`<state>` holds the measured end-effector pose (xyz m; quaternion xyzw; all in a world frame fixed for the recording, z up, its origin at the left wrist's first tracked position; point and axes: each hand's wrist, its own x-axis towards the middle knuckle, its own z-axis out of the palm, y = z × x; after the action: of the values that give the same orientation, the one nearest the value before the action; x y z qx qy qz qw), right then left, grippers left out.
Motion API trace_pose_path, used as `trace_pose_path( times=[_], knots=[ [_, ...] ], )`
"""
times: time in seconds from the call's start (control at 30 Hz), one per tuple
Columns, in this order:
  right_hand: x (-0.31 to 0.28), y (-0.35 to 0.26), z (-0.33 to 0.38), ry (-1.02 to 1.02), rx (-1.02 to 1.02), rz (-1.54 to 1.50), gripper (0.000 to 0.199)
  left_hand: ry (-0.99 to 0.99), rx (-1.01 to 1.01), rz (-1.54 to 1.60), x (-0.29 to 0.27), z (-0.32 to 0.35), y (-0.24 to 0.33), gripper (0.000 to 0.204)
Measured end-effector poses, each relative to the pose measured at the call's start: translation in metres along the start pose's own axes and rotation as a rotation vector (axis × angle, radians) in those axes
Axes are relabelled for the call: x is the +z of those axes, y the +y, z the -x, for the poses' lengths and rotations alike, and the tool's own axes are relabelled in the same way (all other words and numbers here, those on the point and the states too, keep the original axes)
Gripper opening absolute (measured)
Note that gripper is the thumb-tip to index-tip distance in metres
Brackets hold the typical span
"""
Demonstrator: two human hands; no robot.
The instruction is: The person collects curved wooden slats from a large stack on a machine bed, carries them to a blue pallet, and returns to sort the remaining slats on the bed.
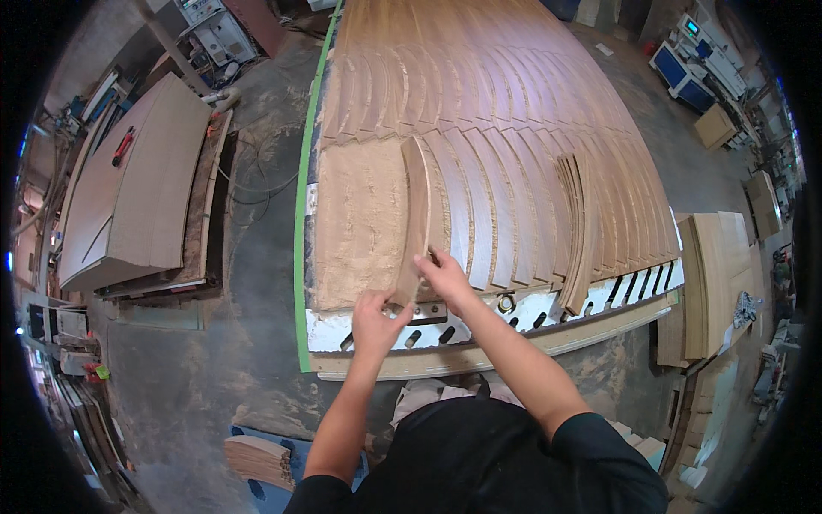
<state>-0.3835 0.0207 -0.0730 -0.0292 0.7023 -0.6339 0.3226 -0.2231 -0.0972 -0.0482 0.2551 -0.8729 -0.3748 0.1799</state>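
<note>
Curved brown wood strip (415, 218) is tipped up on edge at the near-left end of the cut sheet, w/ both hands closed on its lower end: left hand (375, 321) pinched underneath, right hand (445, 274) gripped just above. Pale rough board (355, 223) is exposed beside it; matching strips (514, 214) are left flat, some stood on edge (578, 223).

The near end of the curved wooden strip (417, 214) is covered by the left hand (374, 321) and right hand (447, 276). The cutting table's (479, 338) far edge runs out of view.
</note>
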Motion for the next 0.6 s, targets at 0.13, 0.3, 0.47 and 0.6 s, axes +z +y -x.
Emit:
trace_pose_path(
  times=[0.13, 0.3, 0.47, 0.6],
  knots=[
    [0.011, -0.032, -0.002, -0.118, 0.089, -0.098, 0.034, -0.09, -0.162, 0.211, 0.007, 0.021, 0.006, 0.049],
    [0.017, -0.024, 0.006, 0.02, -0.231, 0.158, 0.03, -0.356, -0.267, 0.222, 0.004, 0.034, 0.019, 0.058],
    [0.014, -0.024, 0.012, 0.138, -0.316, 0.468, 0.036, -0.364, -0.213, 0.167, 0.007, 0.04, 0.007, 0.052],
    [0.004, -0.02, 0.018, 0.147, -0.41, 0.419, 0.035, -0.281, -0.261, 0.279, 0.0, 0.035, 0.015, 0.044]
  ],
)
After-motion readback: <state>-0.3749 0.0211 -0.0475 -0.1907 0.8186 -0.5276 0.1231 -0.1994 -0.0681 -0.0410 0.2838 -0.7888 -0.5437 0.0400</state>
